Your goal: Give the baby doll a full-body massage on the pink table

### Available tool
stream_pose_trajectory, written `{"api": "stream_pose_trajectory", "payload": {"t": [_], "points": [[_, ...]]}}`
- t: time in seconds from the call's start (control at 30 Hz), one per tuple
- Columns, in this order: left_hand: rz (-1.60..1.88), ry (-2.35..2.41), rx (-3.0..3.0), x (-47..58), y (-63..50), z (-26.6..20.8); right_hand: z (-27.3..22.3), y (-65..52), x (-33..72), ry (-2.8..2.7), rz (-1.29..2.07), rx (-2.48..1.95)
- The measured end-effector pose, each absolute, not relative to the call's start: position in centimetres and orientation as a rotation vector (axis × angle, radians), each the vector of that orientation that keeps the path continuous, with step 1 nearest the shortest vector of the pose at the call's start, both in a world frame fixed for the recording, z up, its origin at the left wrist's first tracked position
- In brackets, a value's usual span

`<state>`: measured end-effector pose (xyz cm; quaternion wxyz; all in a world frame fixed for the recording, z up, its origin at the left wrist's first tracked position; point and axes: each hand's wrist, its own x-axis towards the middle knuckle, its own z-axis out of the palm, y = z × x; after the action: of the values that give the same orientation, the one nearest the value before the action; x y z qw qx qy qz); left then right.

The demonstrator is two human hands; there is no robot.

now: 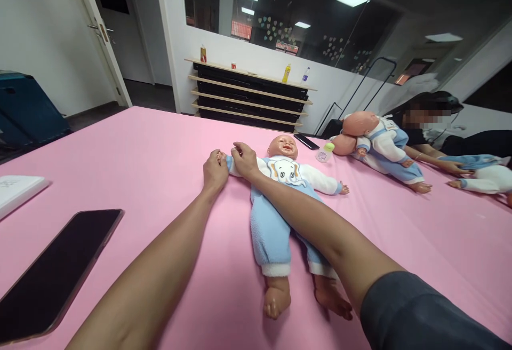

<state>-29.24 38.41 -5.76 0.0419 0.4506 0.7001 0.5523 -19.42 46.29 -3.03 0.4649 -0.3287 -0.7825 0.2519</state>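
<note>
A baby doll [271, 237] in a blue and white suit with an elephant face on the chest lies on its back on the pink table cover [172, 152]. Its head is at the far end and its bare feet point toward me. My left hand [215, 172] is closed around the doll's small hand, at the left end of its outstretched arm. Just beside it, my right hand [245, 160] grips the sleeve of that same arm, fingers curled over the cloth. The doll's other arm lies stretched out to the right.
At left lie a large black phone [60, 272] and a white box [20, 192]. Past the doll are a small bottle with a green cap [325, 152] and another phone [306, 142]. More dolls [384, 142] and a co-worker's hand [452, 167] are at right.
</note>
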Motion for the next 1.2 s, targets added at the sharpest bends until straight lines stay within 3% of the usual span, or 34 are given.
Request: {"api": "stream_pose_trajectory", "payload": {"t": [0.17,0.37,0.53,0.8,1.07,1.2], "points": [[1.683,2.17,1.381,-29.8,38.9,-6.5,0.1,42.9,-14.5,-2.019,0.44,-0.718],[1.714,2.345,1.307,-30.4,39.5,-7.4,4.2,30.8,-0.1,-2.139,0.354,-0.769],[1.81,2.401,1.433,-29.7,38.5,-6.4,1.3,19.1,9.4,-2.205,0.157,-0.814],[1.596,2.336,1.849,-24.8,34.0,-3.8,-2.1,15.5,9.5,-2.236,0.115,-1.357],[1.35,1.817,2.41,-13.7,20.1,-0.5,-2.6,16.3,10.2,-2.184,0.291,-1.222],[0.978,1.503,2.756,-11.5,14.0,-1.6,-3.0,16.7,11.1,-1.979,0.491,-1.066]]}}
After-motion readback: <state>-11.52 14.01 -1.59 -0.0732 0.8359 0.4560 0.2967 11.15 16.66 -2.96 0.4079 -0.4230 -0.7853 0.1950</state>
